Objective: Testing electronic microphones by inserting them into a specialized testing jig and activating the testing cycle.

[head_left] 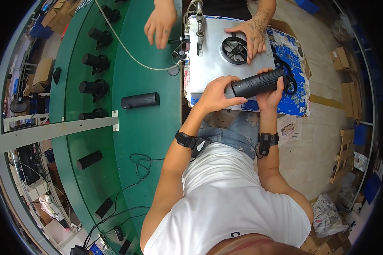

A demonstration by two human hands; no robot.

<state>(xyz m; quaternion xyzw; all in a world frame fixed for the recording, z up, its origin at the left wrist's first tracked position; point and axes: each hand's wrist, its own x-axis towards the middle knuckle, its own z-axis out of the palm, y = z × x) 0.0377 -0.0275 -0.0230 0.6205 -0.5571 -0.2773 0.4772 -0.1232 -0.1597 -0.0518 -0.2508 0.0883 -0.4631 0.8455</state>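
You've got both hands [217,94] gripping the black cylinder [259,84], co-worker's hand [253,36] crowding the far side, open green surface [151,131] past the metal plate's [206,66] left edge.

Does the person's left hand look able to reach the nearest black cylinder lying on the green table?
Probably yes: nothing seems to stand between the left hand and that lying cylinder. But this hand holds one end of another cylinder, so it would likely have to let go first.

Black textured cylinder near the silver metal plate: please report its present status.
Left grip and right grip: both on black textured cylinder. Cylinder held aslant. Close ahead: co-worker's hand at black spoked ring.
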